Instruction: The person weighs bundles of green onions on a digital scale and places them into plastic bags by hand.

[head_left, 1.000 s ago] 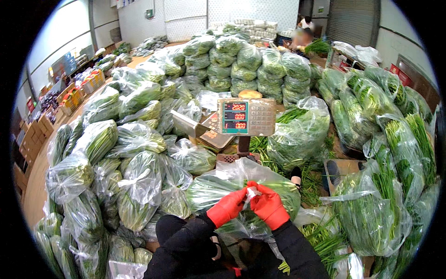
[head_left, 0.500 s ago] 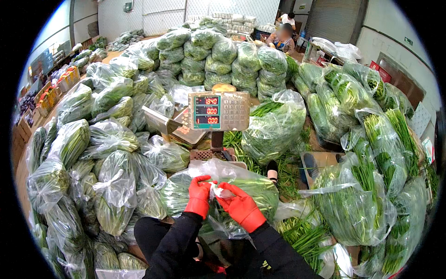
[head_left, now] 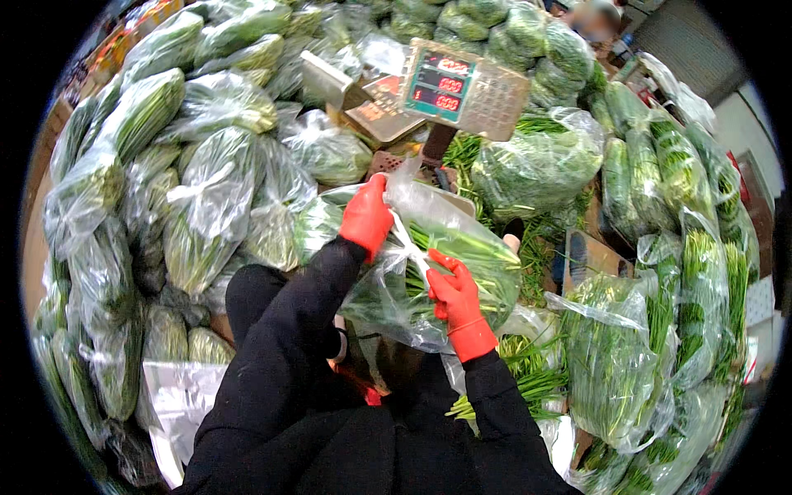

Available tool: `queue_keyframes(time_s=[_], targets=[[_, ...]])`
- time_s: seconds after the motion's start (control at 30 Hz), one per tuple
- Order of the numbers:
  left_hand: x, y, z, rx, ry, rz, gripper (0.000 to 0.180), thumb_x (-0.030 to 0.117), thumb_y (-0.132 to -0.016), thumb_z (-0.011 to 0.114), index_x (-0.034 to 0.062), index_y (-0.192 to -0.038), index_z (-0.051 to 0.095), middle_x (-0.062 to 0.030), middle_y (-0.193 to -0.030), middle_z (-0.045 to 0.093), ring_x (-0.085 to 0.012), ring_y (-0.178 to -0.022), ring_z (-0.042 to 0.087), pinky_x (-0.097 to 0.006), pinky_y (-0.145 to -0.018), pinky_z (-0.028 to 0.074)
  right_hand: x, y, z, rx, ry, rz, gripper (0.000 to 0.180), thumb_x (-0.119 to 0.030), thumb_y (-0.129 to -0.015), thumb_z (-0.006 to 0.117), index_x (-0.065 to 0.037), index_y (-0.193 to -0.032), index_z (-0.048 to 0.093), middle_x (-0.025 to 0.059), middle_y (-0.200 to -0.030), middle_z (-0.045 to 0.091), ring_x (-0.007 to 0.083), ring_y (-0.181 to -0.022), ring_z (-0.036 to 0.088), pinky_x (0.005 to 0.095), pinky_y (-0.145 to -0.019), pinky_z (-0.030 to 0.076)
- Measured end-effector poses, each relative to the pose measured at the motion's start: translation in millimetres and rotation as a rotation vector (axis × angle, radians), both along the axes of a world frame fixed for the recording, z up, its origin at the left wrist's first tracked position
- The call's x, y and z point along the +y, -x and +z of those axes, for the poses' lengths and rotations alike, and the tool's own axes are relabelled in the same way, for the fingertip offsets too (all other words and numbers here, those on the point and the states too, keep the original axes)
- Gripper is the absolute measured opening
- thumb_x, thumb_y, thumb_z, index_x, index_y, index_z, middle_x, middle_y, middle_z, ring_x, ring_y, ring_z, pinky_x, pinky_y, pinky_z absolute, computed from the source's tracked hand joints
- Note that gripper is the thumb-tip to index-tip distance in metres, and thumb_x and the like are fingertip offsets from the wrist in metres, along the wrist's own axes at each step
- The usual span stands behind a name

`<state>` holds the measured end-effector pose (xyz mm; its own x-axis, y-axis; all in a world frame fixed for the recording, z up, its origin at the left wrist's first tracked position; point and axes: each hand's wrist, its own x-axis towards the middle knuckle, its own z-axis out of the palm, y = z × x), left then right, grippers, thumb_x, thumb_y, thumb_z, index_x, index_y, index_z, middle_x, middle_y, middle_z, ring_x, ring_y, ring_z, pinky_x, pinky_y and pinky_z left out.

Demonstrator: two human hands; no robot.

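Below scale display [head_left: 466,89], on weighing platform: left hand [head_left: 366,216] pinching plastic bag [head_left: 429,272] mouth; right hand [head_left: 456,297] gripping twisted film strip. Green stalks inside. Risk: thin film tearing under pull, stalks spilling onto piled bags [head_left: 206,190].

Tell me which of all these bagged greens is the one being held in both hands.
The clear bag of long green stalks in front of the scale. The left hand and right hand, both red-gloved, pinch its twisted neck; other bags lie untouched.
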<state>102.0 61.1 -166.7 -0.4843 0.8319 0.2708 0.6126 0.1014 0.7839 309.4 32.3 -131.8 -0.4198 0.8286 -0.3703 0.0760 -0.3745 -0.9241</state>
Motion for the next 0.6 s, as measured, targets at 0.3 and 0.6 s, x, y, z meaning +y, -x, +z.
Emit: queue_keyframes(time_s=[0.3, 0.6], targets=[[-14, 32, -28, -0.43, 0.075, -0.266, 0.057, 0.005, -0.066, 0.069, -0.0021, -0.118, 0.045, -0.0161, -0.094, 0.06, -0.0256, -0.085, 0.061, -0.034, -0.07, 0.05, -5, -14, 15, -0.298, -0.624, -0.109, 0.052, -0.013, -0.083, 0.06, -0.003, -0.13, 0.041, 0.013, -0.109, 0.059, 0.0192, -0.082, 0.061, 0.0308, -0.07, 0.048], [-178, -20, 24, -0.339, -0.138, 0.021, 0.05, 0.001, -0.075, 0.059, 0.0038, -0.124, 0.046, -0.0129, -0.11, 0.055, -0.0246, -0.104, 0.055, -0.034, -0.09, 0.043, 24, 29, -33, -0.929, -1.259, 0.396, 0.038, -0.028, -0.076, 0.063, -0.003, -0.105, 0.058, 0.017, -0.095, 0.06, 0.0344, -0.085, 0.056, 0.0399, -0.079, 0.043]])
